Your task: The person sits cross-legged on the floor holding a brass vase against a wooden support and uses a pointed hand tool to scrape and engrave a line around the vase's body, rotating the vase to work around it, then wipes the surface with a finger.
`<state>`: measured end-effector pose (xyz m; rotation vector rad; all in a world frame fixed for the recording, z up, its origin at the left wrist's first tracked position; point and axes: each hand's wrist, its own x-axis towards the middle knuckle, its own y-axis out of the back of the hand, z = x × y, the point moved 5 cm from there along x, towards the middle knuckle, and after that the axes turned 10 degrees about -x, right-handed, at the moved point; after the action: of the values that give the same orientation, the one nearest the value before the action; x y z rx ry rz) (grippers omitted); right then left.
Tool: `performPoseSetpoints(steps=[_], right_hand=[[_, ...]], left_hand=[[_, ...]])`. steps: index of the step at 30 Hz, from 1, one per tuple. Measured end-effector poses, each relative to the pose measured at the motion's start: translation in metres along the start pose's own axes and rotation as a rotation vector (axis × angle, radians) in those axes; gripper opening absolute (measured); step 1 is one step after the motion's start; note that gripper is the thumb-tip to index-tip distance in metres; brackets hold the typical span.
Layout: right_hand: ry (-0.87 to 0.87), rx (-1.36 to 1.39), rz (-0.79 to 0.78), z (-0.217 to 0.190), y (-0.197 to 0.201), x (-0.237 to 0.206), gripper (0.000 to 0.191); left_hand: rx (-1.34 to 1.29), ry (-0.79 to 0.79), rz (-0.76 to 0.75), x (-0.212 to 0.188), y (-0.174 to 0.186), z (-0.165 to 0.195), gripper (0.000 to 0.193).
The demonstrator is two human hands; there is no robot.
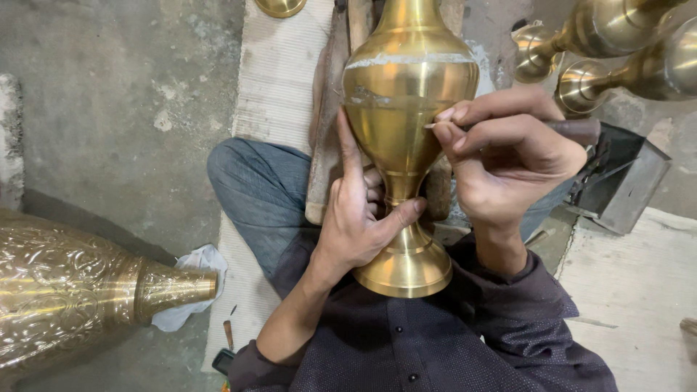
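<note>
A plain polished brass vase (404, 94) lies on my lap with its flared foot (406, 272) toward me and its neck pointing away. My left hand (357, 210) wraps the narrow stem just above the foot, thumb on the right side, forefinger stretched up along the body. My right hand (501, 152) grips a dark-handled engraving tool (573, 131) like a pen, its thin metal tip touching the vase's belly at the right side.
A large engraved brass vase (65, 290) lies on the concrete floor at the lower left, a white rag (192, 272) by its neck. Two more plain brass vases (617, 51) lie at the upper right. A grey metal box (628, 185) sits right of my knee.
</note>
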<state>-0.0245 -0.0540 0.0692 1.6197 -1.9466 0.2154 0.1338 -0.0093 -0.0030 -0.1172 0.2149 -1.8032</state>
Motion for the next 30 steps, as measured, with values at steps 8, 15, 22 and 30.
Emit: performPoseSetpoints(steps=[8, 15, 22, 30], right_hand=[[-0.055, -0.049, 0.052, 0.004, 0.003, -0.005, 0.022], [-0.004, 0.007, -0.007, 0.003, 0.003, -0.005, 0.023], [0.011, -0.034, 0.064, 0.008, 0.002, -0.012, 0.024], [0.025, 0.007, 0.039, 0.009, 0.004, -0.011, 0.025]], left_hand=[[-0.01, 0.019, 0.005, -0.002, -0.002, -0.001, 0.126], [0.034, -0.018, 0.001, 0.001, -0.001, -0.001, 0.125], [-0.002, 0.01, -0.001, -0.002, -0.002, -0.004, 0.126], [0.001, 0.001, 0.001, 0.001, -0.002, -0.002, 0.126]])
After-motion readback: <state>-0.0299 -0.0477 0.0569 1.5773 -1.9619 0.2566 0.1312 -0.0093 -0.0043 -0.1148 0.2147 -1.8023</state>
